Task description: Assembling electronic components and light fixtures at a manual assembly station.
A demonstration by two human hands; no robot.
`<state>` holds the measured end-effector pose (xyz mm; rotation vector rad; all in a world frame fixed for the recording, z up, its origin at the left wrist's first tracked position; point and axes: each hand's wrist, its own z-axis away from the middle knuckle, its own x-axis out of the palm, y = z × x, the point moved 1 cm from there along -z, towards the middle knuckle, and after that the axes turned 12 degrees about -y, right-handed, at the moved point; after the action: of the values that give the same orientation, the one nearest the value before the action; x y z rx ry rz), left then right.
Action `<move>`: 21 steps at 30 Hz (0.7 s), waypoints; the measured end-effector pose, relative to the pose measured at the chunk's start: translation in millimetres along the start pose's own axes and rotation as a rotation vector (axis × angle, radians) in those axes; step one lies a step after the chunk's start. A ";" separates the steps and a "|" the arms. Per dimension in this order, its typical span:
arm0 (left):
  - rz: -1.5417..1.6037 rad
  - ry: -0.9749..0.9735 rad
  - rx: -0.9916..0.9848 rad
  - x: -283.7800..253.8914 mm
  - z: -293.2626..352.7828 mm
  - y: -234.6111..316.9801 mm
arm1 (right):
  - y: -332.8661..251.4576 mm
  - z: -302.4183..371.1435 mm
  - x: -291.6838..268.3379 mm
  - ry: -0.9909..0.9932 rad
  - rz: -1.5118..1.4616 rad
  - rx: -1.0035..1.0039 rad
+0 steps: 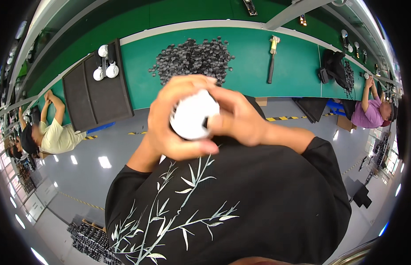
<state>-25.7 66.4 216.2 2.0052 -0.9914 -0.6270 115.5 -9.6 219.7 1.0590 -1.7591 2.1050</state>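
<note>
My left hand (170, 119) is wrapped round a white, round-faced part (194, 115), held up in front of my chest. The fingers of my right hand (241, 117) close on the part's right side, the thumb pressing at its edge. Beside that thumb a small dark spot shows; whether it is a loose black piece or a slot, I cannot tell. Motion blurs both hands and the part. Just beyond them, a heap of small black pieces (192, 57) lies spread on the green table (249, 57).
At the left a dark tray (88, 97) bears several white round parts (112, 70). A hammer (272, 59) lies right of the heap. Farther right is a black bag (334, 68). Co-workers sit at the far left (59, 137) and far right (367, 114).
</note>
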 end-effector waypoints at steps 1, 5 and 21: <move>0.058 0.052 -0.063 -4.0 5.7 -10.8 | 1.2 -3.9 -7.6 -0.022 -0.196 0.113; 0.079 0.217 -0.238 -17.7 25.1 -47.4 | 20.0 -26.8 -81.6 -0.054 -0.177 0.211; 0.984 0.876 -0.637 -14.7 50.8 -104.9 | 206.3 20.6 -331.1 0.748 1.455 0.424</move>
<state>-25.4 95.8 102.5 0.8530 -0.8940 0.4239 245.5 9.4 -148.2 -1.3792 -1.7458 2.9211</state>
